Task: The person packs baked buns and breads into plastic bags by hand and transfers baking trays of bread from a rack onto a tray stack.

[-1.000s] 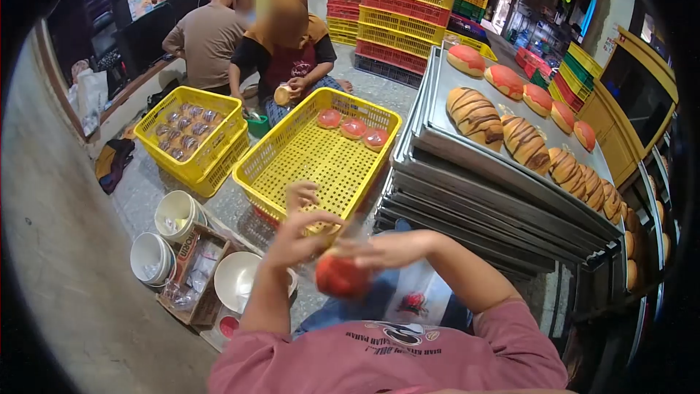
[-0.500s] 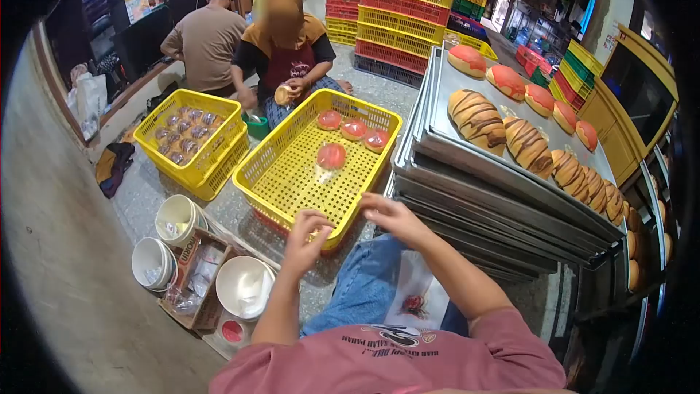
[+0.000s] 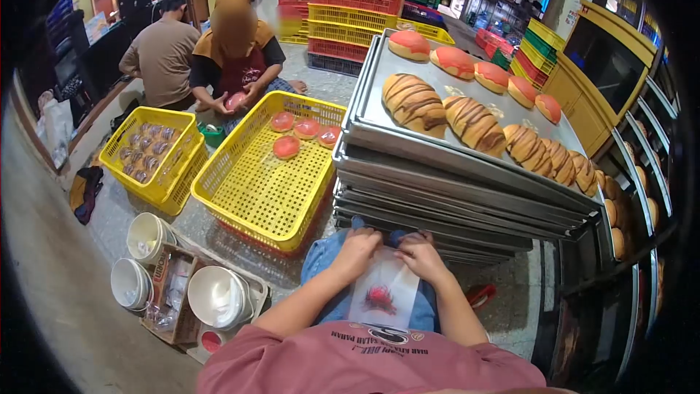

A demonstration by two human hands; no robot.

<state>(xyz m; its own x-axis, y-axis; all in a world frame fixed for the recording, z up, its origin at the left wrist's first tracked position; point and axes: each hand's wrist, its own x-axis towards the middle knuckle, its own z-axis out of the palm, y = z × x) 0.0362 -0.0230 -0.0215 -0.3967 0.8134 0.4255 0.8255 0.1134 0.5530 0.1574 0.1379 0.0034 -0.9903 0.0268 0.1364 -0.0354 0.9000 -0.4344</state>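
Note:
On my lap lies a translucent plastic bag (image 3: 385, 281) with a red print. My left hand (image 3: 357, 254) has its fingers curled at the bag's upper left edge, and my right hand (image 3: 421, 255) pinches the upper right edge. Beyond my knees stands a yellow crate (image 3: 284, 236) with several wrapped red-topped buns (image 3: 286, 147) at its far end. To the right, a metal tray (image 3: 372, 91) tops a stack of trays. It carries chocolate-striped buns (image 3: 413, 102) and red-topped buns (image 3: 453, 63).
Across the crate sits a co-worker (image 3: 237, 51) holding a red-topped bun (image 3: 235, 101). Another person (image 3: 162, 51) sits behind. At left are a yellow crate of wrapped buns (image 3: 117, 164), white buckets (image 3: 213, 295) and a cardboard box (image 3: 171, 288). Stacked crates (image 3: 354, 14) stand behind.
Both my hands have come back from the crate's near edge to the bag on my lap. The view has swung right. The co-worker now holds a red-topped bun instead of a pale brown item.

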